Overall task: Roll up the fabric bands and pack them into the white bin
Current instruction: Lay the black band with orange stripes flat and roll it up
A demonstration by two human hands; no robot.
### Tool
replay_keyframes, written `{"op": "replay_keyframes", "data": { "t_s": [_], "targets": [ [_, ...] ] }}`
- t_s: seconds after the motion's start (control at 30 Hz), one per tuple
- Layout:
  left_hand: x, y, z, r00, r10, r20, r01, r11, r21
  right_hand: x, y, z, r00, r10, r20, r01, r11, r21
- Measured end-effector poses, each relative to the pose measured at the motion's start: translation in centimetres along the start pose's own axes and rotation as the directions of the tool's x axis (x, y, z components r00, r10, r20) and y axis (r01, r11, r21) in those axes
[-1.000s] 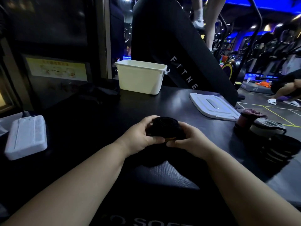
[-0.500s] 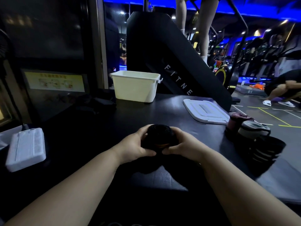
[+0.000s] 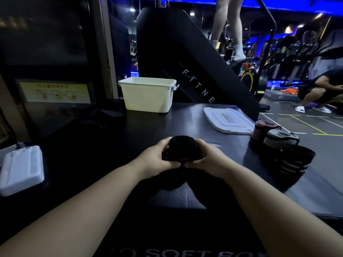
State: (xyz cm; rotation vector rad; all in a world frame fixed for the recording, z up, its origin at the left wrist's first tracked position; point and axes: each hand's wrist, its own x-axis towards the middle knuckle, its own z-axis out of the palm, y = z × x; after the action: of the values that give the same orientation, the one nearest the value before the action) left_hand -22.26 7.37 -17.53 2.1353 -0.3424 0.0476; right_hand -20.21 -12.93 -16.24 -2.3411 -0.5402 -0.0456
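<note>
A black fabric band (image 3: 182, 148), wound into a thick roll with its coil end facing up, sits between both hands above the black padded surface. My left hand (image 3: 155, 160) grips its left side and my right hand (image 3: 209, 160) grips its right side, thumbs meeting under the roll. Its loose tail hangs dark below the hands. The white bin (image 3: 148, 95) stands open at the far edge of the surface, well beyond the hands. Three more rolled bands stand at the right edge: a pink one (image 3: 263, 127), a grey one (image 3: 280, 139) and a black one (image 3: 295, 160).
The bin's white lid (image 3: 229, 120) lies flat to the right of the bin. A white foam block (image 3: 21, 169) rests at the left edge. A black stair machine (image 3: 185, 58) rises behind the surface. A crouching person (image 3: 323, 91) is on the gym floor at right.
The view has tilted up a little, so bin and hands sit lower in frame. Both hands keep their hold on the black roll, which looks slightly tighter.
</note>
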Motion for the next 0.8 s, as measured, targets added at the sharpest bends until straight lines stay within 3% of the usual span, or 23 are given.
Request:
{"op": "replay_keyframes", "data": {
  "t_s": [0.13,0.33,0.57,0.8],
  "targets": [
    [1.8,2.1,1.7,1.0,0.006,0.029,-0.008,0.999,0.039,-0.7,1.8,-2.1,0.993,0.084,-0.078,-0.089,0.994,-0.07],
    [5.9,3.6,6.2,1.0,0.019,0.001,-0.019,1.0,0.016,-1.6,5.3,-4.0,0.94,0.243,-0.24,-0.201,0.962,0.186],
    [11.2,5.0,10.5,0.999,0.01,-0.043,-0.011,1.0,-0.011,0.6,7.8,-6.5,0.877,0.333,-0.347,-0.326,0.942,0.079],
    [15.8,5.7,13.0,0.997,-0.011,-0.074,0.007,0.999,-0.054,3.2,10.0,-7.5,0.791,0.429,-0.437,-0.409,0.901,0.146]
  ]
}}
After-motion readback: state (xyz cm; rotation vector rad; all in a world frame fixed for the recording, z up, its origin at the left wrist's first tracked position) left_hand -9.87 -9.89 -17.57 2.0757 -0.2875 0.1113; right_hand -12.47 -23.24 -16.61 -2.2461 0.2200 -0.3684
